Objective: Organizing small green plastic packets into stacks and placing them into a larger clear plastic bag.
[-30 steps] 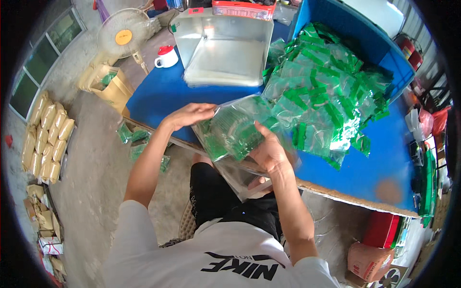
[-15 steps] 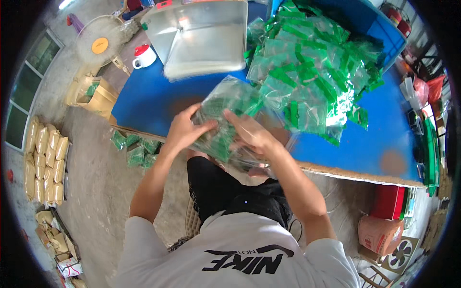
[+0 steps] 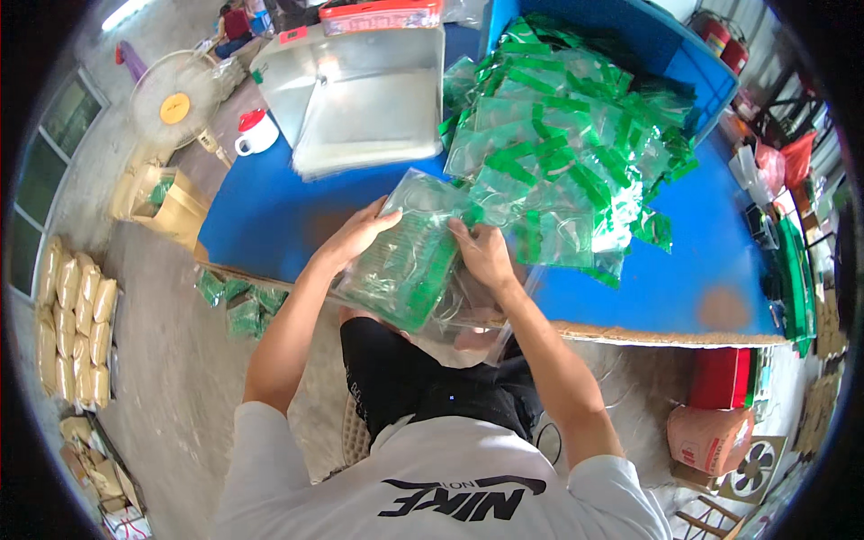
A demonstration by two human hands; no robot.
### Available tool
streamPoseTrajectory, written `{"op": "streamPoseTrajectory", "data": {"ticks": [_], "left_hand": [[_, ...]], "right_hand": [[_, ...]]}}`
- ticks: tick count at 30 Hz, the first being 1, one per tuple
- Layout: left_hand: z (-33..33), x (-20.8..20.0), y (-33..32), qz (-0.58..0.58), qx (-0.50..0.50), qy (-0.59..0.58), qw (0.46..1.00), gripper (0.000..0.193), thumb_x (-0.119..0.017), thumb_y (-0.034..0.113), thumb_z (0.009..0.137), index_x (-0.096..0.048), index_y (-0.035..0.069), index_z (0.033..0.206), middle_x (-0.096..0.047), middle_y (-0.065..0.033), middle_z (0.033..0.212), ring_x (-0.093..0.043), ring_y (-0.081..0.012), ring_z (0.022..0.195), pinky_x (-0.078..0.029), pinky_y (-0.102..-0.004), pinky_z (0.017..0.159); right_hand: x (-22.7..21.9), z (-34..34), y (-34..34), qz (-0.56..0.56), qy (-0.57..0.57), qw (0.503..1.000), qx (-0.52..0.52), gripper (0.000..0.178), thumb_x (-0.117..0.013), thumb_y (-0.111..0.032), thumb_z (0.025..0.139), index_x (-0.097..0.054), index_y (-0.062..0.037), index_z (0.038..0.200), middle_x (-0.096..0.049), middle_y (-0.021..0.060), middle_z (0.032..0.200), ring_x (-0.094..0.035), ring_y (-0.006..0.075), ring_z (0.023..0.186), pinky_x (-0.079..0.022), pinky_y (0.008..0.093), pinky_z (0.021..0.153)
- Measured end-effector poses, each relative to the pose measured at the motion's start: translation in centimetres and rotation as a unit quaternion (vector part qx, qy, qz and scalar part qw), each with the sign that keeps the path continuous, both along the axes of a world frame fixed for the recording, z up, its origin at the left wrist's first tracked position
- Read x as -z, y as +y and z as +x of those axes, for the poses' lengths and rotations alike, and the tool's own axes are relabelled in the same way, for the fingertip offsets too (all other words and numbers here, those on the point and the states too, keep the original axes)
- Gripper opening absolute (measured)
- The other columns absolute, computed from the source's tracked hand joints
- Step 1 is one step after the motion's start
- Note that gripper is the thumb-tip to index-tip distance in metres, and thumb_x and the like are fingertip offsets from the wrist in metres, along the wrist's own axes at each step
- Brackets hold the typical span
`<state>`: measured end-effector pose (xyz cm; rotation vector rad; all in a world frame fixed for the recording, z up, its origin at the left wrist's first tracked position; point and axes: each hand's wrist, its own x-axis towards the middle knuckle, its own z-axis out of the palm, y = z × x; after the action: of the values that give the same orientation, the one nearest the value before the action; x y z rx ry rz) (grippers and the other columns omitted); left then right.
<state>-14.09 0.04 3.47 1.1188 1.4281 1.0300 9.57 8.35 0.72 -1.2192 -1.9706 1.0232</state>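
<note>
Above my lap, at the near table edge, is a stack of clear plastic packets with green strips (image 3: 402, 261), tilted. My left hand (image 3: 358, 238) grips its upper left edge, thumb on top and fingers partly hidden behind. At the upper right edge my right hand (image 3: 487, 254) is closed on the same stack, its thumb pressed against the side. A larger clear plastic bag (image 3: 472, 317) hangs below the stack and right hand; whether the stack lies inside it I cannot tell. A big heap of similar green-striped packets (image 3: 558, 135) lies just beyond, on the blue tabletop (image 3: 630, 301).
A metal tray with clear plastic sheets (image 3: 369, 121) stands at the back left, beside a white mug with a red lid (image 3: 257, 131). Green packets (image 3: 243, 315) lie on the floor below the table's left edge. A standing fan (image 3: 175, 108) and cardboard box (image 3: 173, 205) are farther left.
The stack has come nearer to my body and lies flatter. My right hand has moved from over its middle to its right edge. My left hand keeps its grip.
</note>
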Motion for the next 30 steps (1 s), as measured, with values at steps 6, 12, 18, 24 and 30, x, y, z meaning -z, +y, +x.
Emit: {"op": "streamPoseTrajectory", "data": {"ticks": [6, 12, 18, 24, 30], "left_hand": [[0.3, -0.8, -2.4, 0.015, 0.025, -0.075, 0.997, 0.079, -0.056, 0.034, 0.101, -0.012, -0.001, 0.157, -0.018, -0.013, 0.164, -0.017, -0.0218, 0.151, -0.016, -0.0344, 0.121], [0.8, 0.0, -1.4, 0.021, -0.007, -0.047, 0.999, 0.071, -0.058, 0.016, 0.1, -0.019, 0.005, 0.158, -0.028, -0.0072, 0.161, -0.031, -0.018, 0.145, -0.027, -0.0328, 0.117], [1.1, -1.1, 0.0, 0.023, 0.009, -0.078, 0.997, 0.071, -0.061, 0.015, 0.097, -0.024, 0.006, 0.157, -0.036, -0.008, 0.156, -0.038, -0.0174, 0.139, -0.03, -0.0326, 0.115], [-1.8, 0.0, -3.0, 0.009, -0.094, -0.065, 0.993, 0.076, -0.065, 0.022, 0.096, -0.022, -0.001, 0.156, -0.036, -0.0103, 0.155, -0.034, -0.0197, 0.142, -0.023, -0.0337, 0.118], [1.6, -3.2, -4.7, 0.028, 0.015, 0.006, 0.999, 0.072, -0.066, 0.01, 0.092, -0.029, -0.001, 0.153, -0.045, -0.0082, 0.149, -0.044, -0.0174, 0.134, -0.032, -0.0323, 0.114]], "right_hand": [[0.1, -1.0, -0.4, 0.01, -0.02, 0.997, 0.073, 0.057, -0.052, -0.048, 0.098, -0.067, 0.0044, 0.081, -0.063, 0.0336, 0.079, -0.064, 0.0498, 0.084, -0.051, 0.053, 0.072], [1.5, -2.3, 3.7, 0.078, -0.063, 0.989, 0.107, 0.056, -0.047, -0.048, 0.099, -0.072, 0.0008, 0.086, -0.069, 0.0273, 0.082, -0.066, 0.0492, 0.082, -0.053, 0.0547, 0.078], [-0.6, -3.0, 4.5, 0.074, -0.1, 0.989, 0.084, 0.058, -0.047, -0.049, 0.099, -0.069, 0.0029, 0.085, -0.067, 0.0298, 0.088, -0.064, 0.0517, 0.086, -0.05, 0.0547, 0.08], [0.9, 3.5, 2.3, 0.35, -0.045, 0.919, -0.174, 0.028, -0.053, -0.022, 0.096, -0.057, 0.0046, 0.104, -0.063, 0.0263, 0.088, -0.064, 0.0447, 0.087, -0.05, 0.0548, 0.079], [0.8, 1.9, -1.3, 0.417, -0.16, 0.867, -0.222, 0.033, -0.055, -0.025, 0.092, -0.059, 0.0037, 0.108, -0.062, 0.0134, 0.079, -0.064, 0.024, 0.069, -0.054, 0.0375, 0.057]]}}
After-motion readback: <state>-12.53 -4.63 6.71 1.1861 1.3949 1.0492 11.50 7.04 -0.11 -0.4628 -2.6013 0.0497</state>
